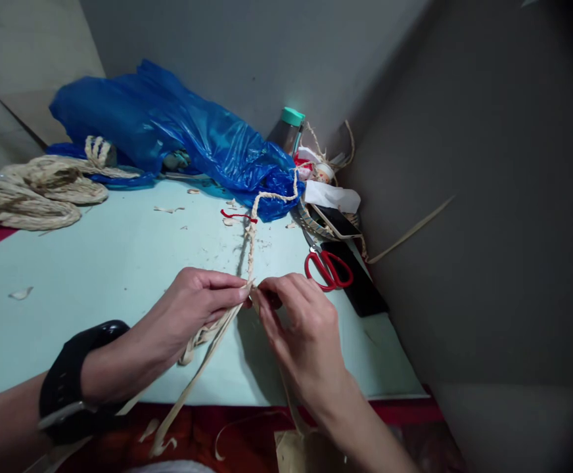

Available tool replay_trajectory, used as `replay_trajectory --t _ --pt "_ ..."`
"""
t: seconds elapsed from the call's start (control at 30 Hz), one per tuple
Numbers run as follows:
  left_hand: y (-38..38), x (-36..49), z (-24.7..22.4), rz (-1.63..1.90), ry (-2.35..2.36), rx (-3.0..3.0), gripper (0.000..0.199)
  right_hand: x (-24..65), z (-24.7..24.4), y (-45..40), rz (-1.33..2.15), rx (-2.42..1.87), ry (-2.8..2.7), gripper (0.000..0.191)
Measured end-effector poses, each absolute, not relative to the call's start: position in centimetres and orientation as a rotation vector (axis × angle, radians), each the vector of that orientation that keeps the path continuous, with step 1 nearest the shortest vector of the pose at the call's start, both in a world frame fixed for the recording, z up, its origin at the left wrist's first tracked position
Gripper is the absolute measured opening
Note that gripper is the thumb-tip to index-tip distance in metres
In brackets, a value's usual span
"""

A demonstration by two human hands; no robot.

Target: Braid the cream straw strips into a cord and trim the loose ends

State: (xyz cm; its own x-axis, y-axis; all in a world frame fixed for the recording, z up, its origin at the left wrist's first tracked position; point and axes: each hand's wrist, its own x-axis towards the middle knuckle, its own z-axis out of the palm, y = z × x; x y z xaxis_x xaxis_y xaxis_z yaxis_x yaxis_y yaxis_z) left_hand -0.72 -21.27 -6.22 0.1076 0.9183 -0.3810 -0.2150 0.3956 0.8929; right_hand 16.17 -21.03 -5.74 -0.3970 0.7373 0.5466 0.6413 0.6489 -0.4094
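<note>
A braided cord of pale dried plant fibre [252,246] runs from the back of the table toward me, with a red tie around it near its middle. My left hand [207,302] pinches the near end of the braid between thumb and forefinger. Right beside it, my right hand [299,315] is closed on strands at the same spot; its fingertips are partly hidden. Loose flat fibre strips [202,368] trail from under my hands toward my lap. On my left wrist sits a black watch [82,374].
Red-handled scissors [328,268] lie at the right by a black phone [365,292] and another phone [338,221]. A blue plastic bag [178,125], a green-lidded bottle [289,128] and fibre bundles [35,190] stand behind. A grey wall [464,197] bounds the right side.
</note>
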Motion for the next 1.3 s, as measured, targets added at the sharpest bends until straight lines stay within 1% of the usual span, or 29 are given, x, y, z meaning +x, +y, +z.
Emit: replay_trajectory --t 0.2,0.3,0.4,0.53,0.63,0.7,0.73,0.8,0.9,1.0,1.03,1.1,1.2,1.3 --pt "-21.2 -0.7 -6.3 0.963 1.207 0.794 0.022 15.1 -6.5 -21.2 0.012 -0.997 -2.159 0.018" --pt "-21.2 -0.7 -6.5 0.973 1.224 0.83 0.02 15.0 -6.8 -21.2 -0.05 -0.968 -2.201 0.022" --pt "-21.3 -0.7 -6.6 0.955 1.196 0.858 0.018 15.2 -6.8 -21.4 -0.214 -0.894 -2.264 0.026" --pt "-21.4 -0.8 -6.9 0.958 1.104 0.918 0.017 15.2 -6.7 -21.8 -0.427 -0.788 -2.306 0.026" --pt "-21.3 -0.9 -6.9 0.993 1.034 0.899 0.021 15.3 -6.7 -21.9 -0.45 -0.788 -2.317 0.024" --pt "-21.2 -0.9 -6.8 1.009 1.046 0.846 0.017 15.7 -6.7 -21.9 -0.302 -0.84 -2.312 0.023" --pt "-21.2 -1.0 -6.8 1.014 1.059 0.829 0.017 16.0 -6.6 -21.8 -0.15 -0.879 -2.296 0.023" --pt "-21.1 -1.0 -6.6 1.023 1.075 0.812 0.017 16.6 -6.4 -21.6 0.263 -0.971 -2.183 0.02" --pt "-21.2 -1.0 -6.5 1.028 1.091 0.8 0.015 17.4 -6.0 -20.9 0.965 -1.118 -1.829 0.012" --pt "-21.3 -0.9 -6.5 1.007 1.125 0.832 0.017 17.2 -5.9 -20.1 1.59 -1.088 -1.563 0.021" --pt "-21.3 -0.9 -6.5 1.0 1.142 0.852 0.018 16.9 -5.9 -19.9 1.736 -1.047 -1.519 0.021" --pt "-21.3 -0.9 -6.5 1.015 1.193 0.908 0.018 16.3 -5.8 -19.5 1.848 -1.036 -1.495 0.022" --pt "-21.4 -0.8 -6.3 1.081 1.284 1.008 0.013 15.6 -5.7 -19.1 1.773 -1.118 -1.558 0.026" --pt "-21.5 -0.8 -6.1 1.087 1.314 1.067 0.014 15.4 -5.6 -18.8 1.775 -1.131 -1.546 0.026"
